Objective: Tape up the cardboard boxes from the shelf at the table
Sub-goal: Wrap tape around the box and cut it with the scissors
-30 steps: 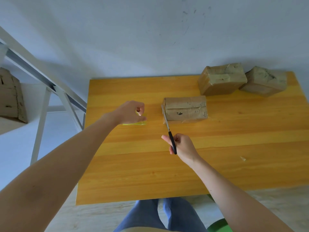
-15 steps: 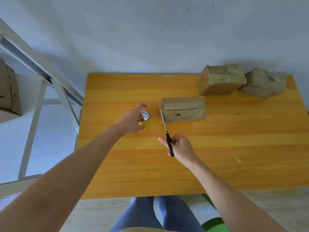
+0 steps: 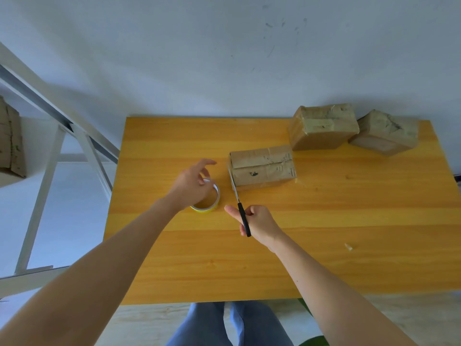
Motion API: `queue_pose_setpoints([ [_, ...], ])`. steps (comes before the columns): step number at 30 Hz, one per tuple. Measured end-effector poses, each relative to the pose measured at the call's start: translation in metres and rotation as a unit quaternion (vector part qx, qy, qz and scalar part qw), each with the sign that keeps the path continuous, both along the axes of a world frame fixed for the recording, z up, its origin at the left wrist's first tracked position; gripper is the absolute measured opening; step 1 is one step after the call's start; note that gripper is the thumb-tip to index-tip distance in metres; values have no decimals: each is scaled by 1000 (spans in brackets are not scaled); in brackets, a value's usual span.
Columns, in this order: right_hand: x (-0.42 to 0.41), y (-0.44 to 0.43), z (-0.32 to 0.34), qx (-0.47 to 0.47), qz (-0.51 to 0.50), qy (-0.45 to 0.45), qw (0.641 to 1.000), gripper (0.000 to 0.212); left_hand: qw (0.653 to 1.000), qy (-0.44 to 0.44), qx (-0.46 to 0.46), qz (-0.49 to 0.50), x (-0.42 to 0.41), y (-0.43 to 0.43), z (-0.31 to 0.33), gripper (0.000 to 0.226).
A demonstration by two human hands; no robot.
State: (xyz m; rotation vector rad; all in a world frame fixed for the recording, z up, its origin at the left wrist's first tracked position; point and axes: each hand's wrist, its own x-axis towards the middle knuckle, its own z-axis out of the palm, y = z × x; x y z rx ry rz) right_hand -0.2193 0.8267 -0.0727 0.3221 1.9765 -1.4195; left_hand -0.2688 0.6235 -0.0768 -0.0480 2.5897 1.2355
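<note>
Left hand (image 3: pixel 190 184): fingers loose and spread, poised over the tape roll; nothing clasped.
Tape roll (image 3: pixel 208 204): yellow, flat on the table beneath that hand, partly hidden by it.
Right hand (image 3: pixel 258 222): fingers curled round the black handle of a cutting blade (image 3: pixel 235 192); silver tip points away, ending just beside the nearest box's left end.
Nearest cardboard box (image 3: pixel 263 167): mid-table, top seam showing, right of the roll.
Taped cardboard box (image 3: pixel 324 127): back edge of the table, near the wall.
Third cardboard box (image 3: pixel 385 132): far right corner, turned askew, just beside the taped one.
Table (image 3: pixel 349 216): orange wood grain; a small pale scrap (image 3: pixel 348 246) lies on its right side.
Shelf frame (image 3: pixel 48 176): white metal, left of the table, holding more cardboard (image 3: pixel 10 139).
</note>
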Motion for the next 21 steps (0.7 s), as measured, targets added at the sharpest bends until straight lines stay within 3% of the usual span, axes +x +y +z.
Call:
queue_pose_setpoints([
  [2,-2,0,-2,2,3,-6,1000,60,998,25,42,26,-16,7,12,41],
  [4,-2,2,-7,13,16,-36,999,63,998,-8,57,-25,-29,18,22,37],
  [7,11,9,-18,56,41,-79,994,66,996,-51,17,-67,-42,29,25,40],
  [12,33,15,-37,148,54,-22,987,51,998,-44,26,-34,-53,37,24,44],
  [14,33,17,-39,241,77,45,966,51,997,-53,48,-21,-53,40,25,44],
  [17,33,26,-43,394,147,158,893,54,994,-67,81,-5,-50,47,23,48],
  [21,30,43,-50,444,220,183,849,52,988,-106,105,-46,-38,61,20,73],
])
